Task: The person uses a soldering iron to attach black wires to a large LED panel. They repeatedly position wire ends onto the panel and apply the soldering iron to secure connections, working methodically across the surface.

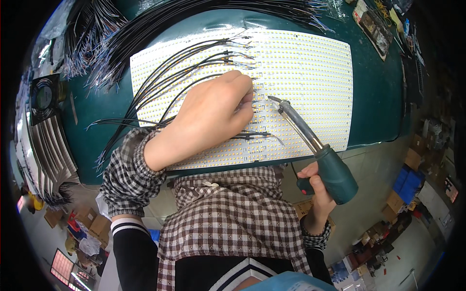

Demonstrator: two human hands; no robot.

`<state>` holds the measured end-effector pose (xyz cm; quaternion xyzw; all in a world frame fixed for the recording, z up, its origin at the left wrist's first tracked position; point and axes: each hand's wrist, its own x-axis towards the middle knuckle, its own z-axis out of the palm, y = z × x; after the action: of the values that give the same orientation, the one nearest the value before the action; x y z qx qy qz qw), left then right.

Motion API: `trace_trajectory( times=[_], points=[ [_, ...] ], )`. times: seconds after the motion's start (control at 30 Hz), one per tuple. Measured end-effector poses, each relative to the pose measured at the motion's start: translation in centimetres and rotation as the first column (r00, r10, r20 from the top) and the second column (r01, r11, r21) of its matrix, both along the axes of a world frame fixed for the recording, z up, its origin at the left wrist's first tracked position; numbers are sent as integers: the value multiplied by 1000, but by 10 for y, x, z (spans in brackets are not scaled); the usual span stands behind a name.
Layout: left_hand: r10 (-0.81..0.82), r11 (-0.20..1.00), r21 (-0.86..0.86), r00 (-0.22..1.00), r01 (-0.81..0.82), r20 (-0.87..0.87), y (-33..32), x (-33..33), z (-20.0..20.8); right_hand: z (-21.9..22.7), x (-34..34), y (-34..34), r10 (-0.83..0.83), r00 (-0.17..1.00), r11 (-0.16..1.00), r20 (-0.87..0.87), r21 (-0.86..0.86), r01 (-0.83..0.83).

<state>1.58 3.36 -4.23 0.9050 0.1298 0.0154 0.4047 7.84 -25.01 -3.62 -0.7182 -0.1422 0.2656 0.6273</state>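
My left hand (206, 104) is closed over the middle of a white LED panel (310, 72), its thumb and curled fingers pinching a thin black cable whose end is mostly hidden by them. More black cables (170, 72) with bare coloured wire ends lie across the panel's left half, their tips at its centre strip. In my right hand (320, 194), at the panel's near right edge, is a green-handled soldering gun (337, 174). Its metal shaft slants up and left. The tip (272, 99) is just right of my left fingertips; whether it touches the panel I cannot tell.
The panel lies on a green-covered table (378, 106). Bundles of black cables (160, 19) line the far side. At the left edge are a small black fan (44, 97) and a stack of white panels (51, 150). A dirty flat box (373, 29) sits far right.
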Motion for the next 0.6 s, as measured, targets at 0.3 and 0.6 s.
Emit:
trace_trajectory(
  times=[0.3, 0.6],
  points=[
    [-133, 975, 200, 977, 99, 166, -17, -30, 8, 1, 8, -7, 19, 1000, 999, 13, 33, -20],
    [-103, 981, 174, 987, 81, 120, -15, -26, 2, 5, 6, -4, -44, 997, 991, -60, 126, 52]
  ],
)
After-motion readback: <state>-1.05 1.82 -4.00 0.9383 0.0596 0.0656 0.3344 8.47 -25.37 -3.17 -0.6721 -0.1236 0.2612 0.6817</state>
